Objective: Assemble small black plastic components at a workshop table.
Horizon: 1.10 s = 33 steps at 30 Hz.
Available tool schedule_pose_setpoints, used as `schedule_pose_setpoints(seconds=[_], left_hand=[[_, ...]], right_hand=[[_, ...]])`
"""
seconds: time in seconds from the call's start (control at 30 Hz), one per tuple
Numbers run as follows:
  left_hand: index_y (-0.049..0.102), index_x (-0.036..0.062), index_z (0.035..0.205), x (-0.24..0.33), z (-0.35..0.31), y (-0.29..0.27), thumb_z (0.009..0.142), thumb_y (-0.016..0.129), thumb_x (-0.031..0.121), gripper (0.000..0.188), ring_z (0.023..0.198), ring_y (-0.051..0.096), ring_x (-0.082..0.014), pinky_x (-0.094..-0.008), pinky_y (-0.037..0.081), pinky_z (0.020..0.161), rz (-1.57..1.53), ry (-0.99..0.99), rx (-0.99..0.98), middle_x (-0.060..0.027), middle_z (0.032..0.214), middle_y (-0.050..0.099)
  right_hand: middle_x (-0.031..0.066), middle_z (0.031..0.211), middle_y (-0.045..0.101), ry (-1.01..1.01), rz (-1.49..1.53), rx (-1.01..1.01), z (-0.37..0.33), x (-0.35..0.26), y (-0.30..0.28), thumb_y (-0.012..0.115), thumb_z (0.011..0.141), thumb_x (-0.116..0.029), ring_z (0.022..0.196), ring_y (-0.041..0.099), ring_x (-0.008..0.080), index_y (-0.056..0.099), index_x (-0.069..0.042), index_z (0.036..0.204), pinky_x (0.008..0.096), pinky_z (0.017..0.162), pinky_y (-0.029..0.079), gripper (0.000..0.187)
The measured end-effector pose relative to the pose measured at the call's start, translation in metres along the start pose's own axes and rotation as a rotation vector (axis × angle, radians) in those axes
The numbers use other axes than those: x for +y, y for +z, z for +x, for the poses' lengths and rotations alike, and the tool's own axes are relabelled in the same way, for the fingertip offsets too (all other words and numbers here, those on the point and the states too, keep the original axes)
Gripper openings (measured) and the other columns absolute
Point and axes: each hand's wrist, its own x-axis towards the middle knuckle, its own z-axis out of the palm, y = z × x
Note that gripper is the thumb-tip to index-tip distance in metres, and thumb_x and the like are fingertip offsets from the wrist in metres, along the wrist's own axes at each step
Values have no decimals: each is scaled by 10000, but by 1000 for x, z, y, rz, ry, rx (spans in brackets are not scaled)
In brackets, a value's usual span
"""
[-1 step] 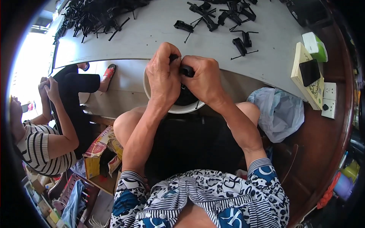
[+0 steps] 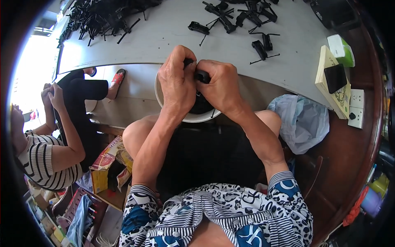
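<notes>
Over a white bucket (image 2: pixel 159 94), my left hand (image 2: pixel 177 84) and my right hand (image 2: pixel 221 84) are close together, fingers curled. Both grip a small black plastic part (image 2: pixel 203 76); one dark end sticks out of my right fist, and a dark bit shows at my left fingertips. My fingers hide most of its shape, so I cannot tell whether it is one piece or two. Dark things (image 2: pixel 200 106) lie inside the bucket below my wrists. Beyond my hands, similar black parts with thin strips (image 2: pixel 198 28) are scattered on the grey table (image 2: pixel 164 49).
A large heap of black parts (image 2: pixel 96 18) covers the table's far left. At right are a phone (image 2: pixel 335 78) on a pale box, a tissue pack (image 2: pixel 341 50) and a plastic bag (image 2: pixel 298 123). Another person (image 2: pixel 53 152) sits at left, near a torn carton (image 2: pixel 108 164).
</notes>
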Motion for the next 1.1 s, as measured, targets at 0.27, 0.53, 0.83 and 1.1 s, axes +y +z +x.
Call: schedule_pose_setpoints(seconds=[0.27,0.53,0.83,1.1], left_hand=[[582,7,836,7,12,-18,712,637,3,136,535,474,-81,-241,396,517,-191,-142,-117,-42,640,572],[582,20,873,3,13,-30,731,690,58,183,608,508,-55,-208,413,560,-242,-219,-251,-10,655,561],[563,-4,1036,-3,18,-49,739,615,-38,303,808,541,-77,-179,421,713,-925,-406,-668,-35,866,599],[620,35,841,-12,11,-37,691,743,33,194,620,535,-59,-170,415,580,-1117,-572,-602,21,723,605]], right_hand=[[131,584,558,149,213,-83,7,-7,-20,705,662,-110,524,546,256,593,4,737,334,526,433,176],[-10,662,560,113,528,-208,5,11,-25,724,666,-56,606,485,60,612,4,780,209,579,401,171],[48,656,575,446,1229,-439,11,19,-35,694,678,-83,515,519,100,618,23,813,205,483,411,188],[38,700,588,544,1425,-579,7,13,-25,676,693,-7,596,547,107,636,18,835,218,546,430,150]])
